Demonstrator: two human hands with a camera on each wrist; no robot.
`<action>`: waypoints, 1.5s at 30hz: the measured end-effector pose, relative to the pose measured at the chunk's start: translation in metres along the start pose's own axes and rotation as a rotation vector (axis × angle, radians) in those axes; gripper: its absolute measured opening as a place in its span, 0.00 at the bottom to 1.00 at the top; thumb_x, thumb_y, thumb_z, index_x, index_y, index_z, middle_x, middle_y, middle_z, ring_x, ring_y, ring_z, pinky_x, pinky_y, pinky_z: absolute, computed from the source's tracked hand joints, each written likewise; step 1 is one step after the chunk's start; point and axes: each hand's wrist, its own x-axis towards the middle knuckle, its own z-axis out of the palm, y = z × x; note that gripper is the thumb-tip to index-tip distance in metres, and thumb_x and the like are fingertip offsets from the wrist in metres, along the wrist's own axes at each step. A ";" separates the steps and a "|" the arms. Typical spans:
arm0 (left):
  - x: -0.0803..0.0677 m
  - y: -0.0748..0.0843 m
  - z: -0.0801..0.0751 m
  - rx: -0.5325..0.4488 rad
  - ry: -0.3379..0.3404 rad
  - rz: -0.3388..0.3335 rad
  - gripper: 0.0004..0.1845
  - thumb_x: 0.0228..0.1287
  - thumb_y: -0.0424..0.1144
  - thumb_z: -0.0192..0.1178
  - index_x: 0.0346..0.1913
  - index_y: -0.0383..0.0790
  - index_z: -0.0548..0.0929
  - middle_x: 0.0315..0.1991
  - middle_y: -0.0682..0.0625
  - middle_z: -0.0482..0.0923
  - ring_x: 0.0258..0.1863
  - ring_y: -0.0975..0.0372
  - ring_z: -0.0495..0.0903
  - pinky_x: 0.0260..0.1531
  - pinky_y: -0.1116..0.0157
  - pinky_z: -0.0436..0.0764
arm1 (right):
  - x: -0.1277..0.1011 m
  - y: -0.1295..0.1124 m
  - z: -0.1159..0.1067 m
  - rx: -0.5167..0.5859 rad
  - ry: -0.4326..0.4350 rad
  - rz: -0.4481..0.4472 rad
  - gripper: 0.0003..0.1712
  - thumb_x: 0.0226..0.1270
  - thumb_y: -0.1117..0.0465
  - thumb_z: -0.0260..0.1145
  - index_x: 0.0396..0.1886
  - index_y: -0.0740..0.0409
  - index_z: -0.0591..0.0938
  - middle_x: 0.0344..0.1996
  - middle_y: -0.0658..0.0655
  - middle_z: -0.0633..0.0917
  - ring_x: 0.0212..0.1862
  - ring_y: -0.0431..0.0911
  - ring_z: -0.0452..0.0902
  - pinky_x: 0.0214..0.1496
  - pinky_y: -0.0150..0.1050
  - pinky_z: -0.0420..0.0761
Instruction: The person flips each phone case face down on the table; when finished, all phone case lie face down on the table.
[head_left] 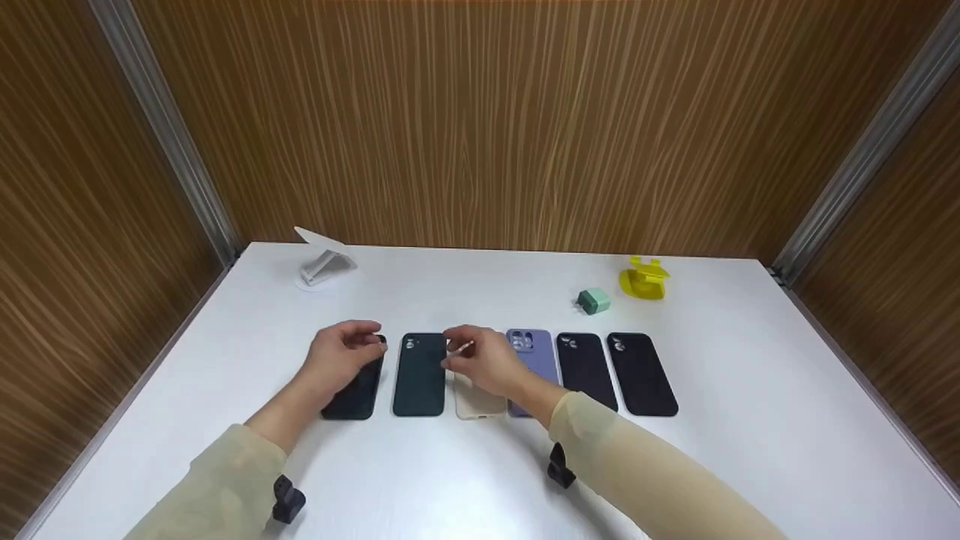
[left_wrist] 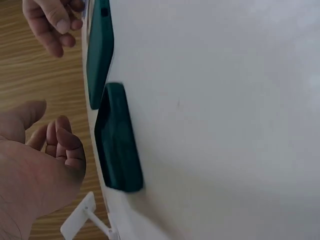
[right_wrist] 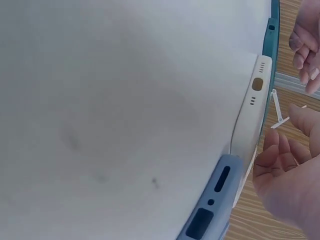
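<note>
My left hand (head_left: 339, 360) is over the leftmost dark green phone case (head_left: 352, 394), thumb and loosely bent fingers apart with nothing between them. That case (left_wrist: 120, 142) shows its inner side edge in the left wrist view. My right hand (head_left: 487, 360) hovers over a cream phone case (head_left: 480, 407), covering its upper part. Its fingers are loosely curled and the thumb stands apart from them. Between the hands lies a second dark green phone case (head_left: 419, 382). Partly under the right wrist is a lavender phone case (head_left: 534, 356) with a camera cutout.
Two black phone cases (head_left: 586, 367) continue the row to the right. Behind the row stand a white phone stand (head_left: 325, 255) at left, a green charger plug (head_left: 594, 301) and a yellow phone stand (head_left: 644, 279) at right. Wood-grain panels (head_left: 465, 127) enclose the white table (head_left: 420, 480).
</note>
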 end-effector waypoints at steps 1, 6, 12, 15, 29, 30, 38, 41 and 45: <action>0.000 -0.001 -0.004 0.005 0.005 0.001 0.22 0.71 0.33 0.69 0.65 0.30 0.82 0.49 0.43 0.85 0.48 0.56 0.82 0.45 0.71 0.79 | 0.000 -0.002 0.000 0.010 0.001 0.003 0.26 0.69 0.68 0.74 0.66 0.66 0.82 0.47 0.59 0.87 0.43 0.45 0.82 0.43 0.36 0.82; 0.001 -0.009 -0.024 0.054 0.032 0.015 0.22 0.71 0.33 0.68 0.65 0.29 0.82 0.48 0.42 0.84 0.47 0.55 0.81 0.41 0.72 0.79 | 0.004 -0.012 0.005 0.058 -0.004 0.015 0.25 0.71 0.66 0.73 0.66 0.64 0.83 0.46 0.55 0.87 0.44 0.45 0.81 0.47 0.37 0.84; 0.002 -0.023 -0.042 0.054 0.060 -0.040 0.24 0.72 0.36 0.68 0.67 0.30 0.80 0.47 0.45 0.82 0.40 0.60 0.78 0.28 0.69 0.78 | 0.014 -0.026 0.021 0.062 -0.042 0.064 0.25 0.73 0.63 0.73 0.68 0.59 0.82 0.44 0.48 0.86 0.46 0.44 0.79 0.53 0.38 0.84; 0.003 -0.031 -0.048 0.025 0.057 -0.061 0.25 0.72 0.35 0.68 0.67 0.29 0.79 0.45 0.46 0.81 0.36 0.62 0.78 0.25 0.69 0.76 | 0.020 -0.034 0.029 0.074 -0.053 0.068 0.25 0.73 0.63 0.73 0.68 0.59 0.82 0.43 0.48 0.86 0.45 0.44 0.79 0.54 0.38 0.84; 0.005 -0.050 -0.054 0.031 0.013 -0.127 0.28 0.70 0.35 0.70 0.70 0.30 0.78 0.46 0.46 0.80 0.38 0.61 0.76 0.32 0.71 0.76 | 0.040 -0.054 0.058 0.090 -0.080 0.102 0.25 0.72 0.63 0.74 0.67 0.57 0.82 0.39 0.49 0.85 0.39 0.42 0.80 0.44 0.34 0.84; 0.006 -0.051 -0.054 0.040 0.014 -0.125 0.28 0.70 0.35 0.70 0.69 0.30 0.78 0.46 0.45 0.80 0.39 0.61 0.76 0.32 0.71 0.76 | 0.041 -0.055 0.061 0.097 -0.081 0.115 0.26 0.72 0.63 0.74 0.68 0.57 0.82 0.38 0.49 0.85 0.39 0.42 0.80 0.44 0.34 0.84; 0.006 -0.055 -0.054 0.097 0.015 -0.078 0.27 0.68 0.33 0.72 0.67 0.27 0.79 0.44 0.46 0.80 0.41 0.60 0.76 0.38 0.72 0.76 | 0.043 -0.052 0.076 0.070 -0.062 0.150 0.27 0.71 0.63 0.76 0.68 0.57 0.81 0.38 0.48 0.84 0.42 0.42 0.79 0.51 0.36 0.83; 0.007 -0.056 -0.054 0.118 0.002 -0.069 0.28 0.68 0.34 0.72 0.67 0.28 0.79 0.43 0.47 0.79 0.41 0.60 0.75 0.39 0.72 0.75 | 0.043 -0.049 0.079 0.049 -0.060 0.169 0.28 0.71 0.62 0.76 0.68 0.56 0.81 0.40 0.47 0.84 0.43 0.42 0.79 0.54 0.37 0.83; 0.007 -0.058 -0.055 0.142 -0.013 -0.081 0.28 0.69 0.36 0.72 0.68 0.30 0.79 0.44 0.48 0.78 0.42 0.59 0.75 0.41 0.70 0.75 | 0.043 -0.047 0.083 0.019 -0.067 0.174 0.28 0.70 0.62 0.76 0.69 0.55 0.81 0.42 0.48 0.84 0.45 0.42 0.79 0.58 0.39 0.82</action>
